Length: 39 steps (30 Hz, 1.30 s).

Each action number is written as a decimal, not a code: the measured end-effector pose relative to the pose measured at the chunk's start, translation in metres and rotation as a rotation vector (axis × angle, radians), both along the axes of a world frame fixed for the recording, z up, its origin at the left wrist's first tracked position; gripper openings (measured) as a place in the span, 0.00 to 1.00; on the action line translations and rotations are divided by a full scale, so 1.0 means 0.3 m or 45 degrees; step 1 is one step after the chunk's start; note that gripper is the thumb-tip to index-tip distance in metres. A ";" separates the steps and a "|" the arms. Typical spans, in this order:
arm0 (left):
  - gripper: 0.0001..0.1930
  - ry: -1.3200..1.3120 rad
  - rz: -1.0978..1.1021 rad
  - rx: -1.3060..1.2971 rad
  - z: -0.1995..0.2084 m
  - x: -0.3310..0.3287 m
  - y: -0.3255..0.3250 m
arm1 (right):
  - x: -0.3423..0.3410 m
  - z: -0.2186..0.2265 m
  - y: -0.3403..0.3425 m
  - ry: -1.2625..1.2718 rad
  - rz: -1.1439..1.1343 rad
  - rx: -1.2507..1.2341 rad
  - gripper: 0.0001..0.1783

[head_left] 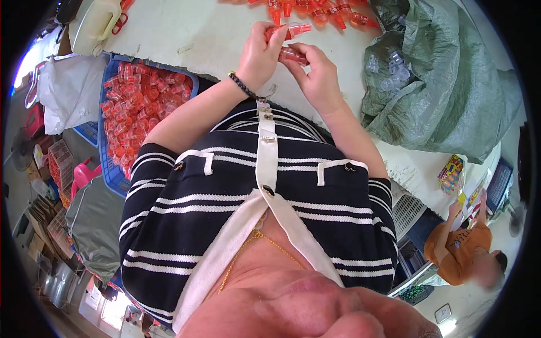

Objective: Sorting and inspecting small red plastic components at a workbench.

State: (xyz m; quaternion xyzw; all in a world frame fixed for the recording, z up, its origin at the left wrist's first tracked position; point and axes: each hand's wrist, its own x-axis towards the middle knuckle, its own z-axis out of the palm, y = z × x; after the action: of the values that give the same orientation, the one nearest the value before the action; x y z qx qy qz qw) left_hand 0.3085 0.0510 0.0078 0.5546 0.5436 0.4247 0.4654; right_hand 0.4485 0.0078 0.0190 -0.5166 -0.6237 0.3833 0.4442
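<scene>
Above the table (220, 42) my left hand (260, 53) is closed round a small red bottle (298, 29) with a clear, tapered end pointing right. Close by, my right hand (318, 79) pinches another small red bottle (291, 54) between thumb and fingers, its far end partly covered. The two hands nearly meet. Beyond them, several red bottles (321, 12) with pointed tips lie loose at the table's far edge. A green woven sack (451, 96) to the right of my right hand gapes open, showing clear plastic caps (394, 73).
Left of my body, a blue crate (105, 135) is heaped with red, clear-topped pieces (138, 107). A pale jug (96, 25) and red scissors (120, 23) sit at the far left. A person in an orange shirt (462, 250) works at the right, near a colourful packet (451, 173).
</scene>
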 end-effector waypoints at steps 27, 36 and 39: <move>0.24 1.901 -0.189 0.061 0.338 -1.009 -0.246 | 0.214 -0.143 0.350 -1.076 -0.338 0.320 0.19; 0.25 0.768 -0.238 0.125 0.063 -0.208 0.276 | 0.215 -0.132 0.270 -1.081 -0.402 0.169 0.20; 0.25 0.989 -0.248 0.104 0.006 -0.075 0.354 | 0.214 -0.122 0.193 -0.291 -0.343 -0.228 0.19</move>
State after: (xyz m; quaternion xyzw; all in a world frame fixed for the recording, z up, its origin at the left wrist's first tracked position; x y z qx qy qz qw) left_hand 0.2861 0.1573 0.0098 0.7407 0.6067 0.1588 0.2409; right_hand 0.5125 0.0657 -0.0175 -0.6729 -0.5586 0.3131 0.3702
